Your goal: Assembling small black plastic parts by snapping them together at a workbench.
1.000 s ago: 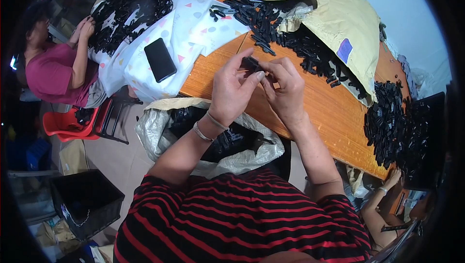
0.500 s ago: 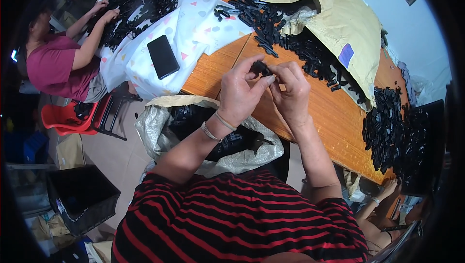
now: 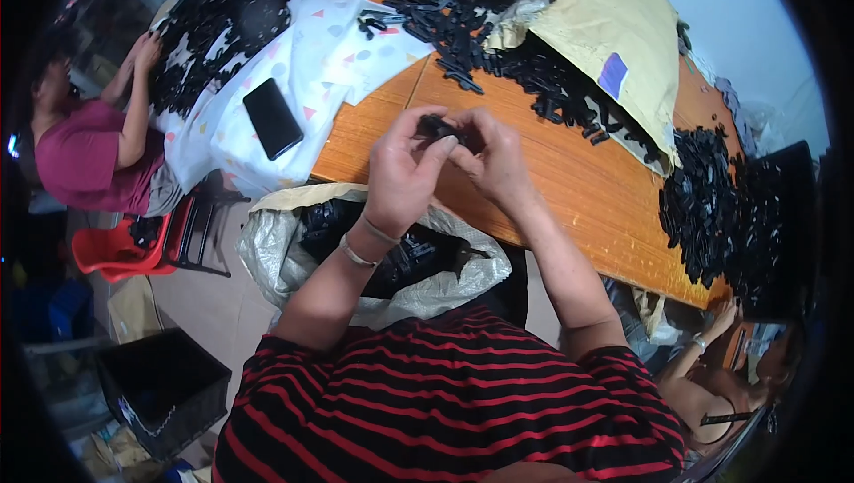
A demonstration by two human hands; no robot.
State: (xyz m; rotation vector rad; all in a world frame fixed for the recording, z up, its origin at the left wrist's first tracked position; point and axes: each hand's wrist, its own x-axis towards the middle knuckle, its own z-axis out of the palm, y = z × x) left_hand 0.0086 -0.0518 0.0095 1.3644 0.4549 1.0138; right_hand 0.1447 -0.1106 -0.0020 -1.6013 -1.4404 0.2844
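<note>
Small black plastic pieces (image 3: 436, 125) are pinched between my two hands above the wooden table's near edge. My left hand (image 3: 402, 167) is closed around them from the left, its thumb pressed on top. From the other side my right hand (image 3: 489, 156) grips them with bent fingers. The fingers partly hide the pieces, so their exact shape and number cannot be made out. Below my left forearm, an open woven sack (image 3: 267, 238) contains black parts. Beyond my hands lies a loose heap of black plastic pieces (image 3: 458, 74), spilling from a large paper sack (image 3: 605, 12).
A phone (image 3: 273, 118) lies on a patterned white cloth (image 3: 325, 52) at left. Black pieces (image 3: 707, 207) are piled at the table's right end. One co-worker in a maroon shirt (image 3: 93, 163) sits left; another person's arm (image 3: 698, 350) shows right. A black crate (image 3: 165, 385) stands on the floor.
The view has shifted slightly. My hands, still together on the black pieces, appear further left and closer in, and my right fingers have curled more over them. The left co-worker's hands have come together.
</note>
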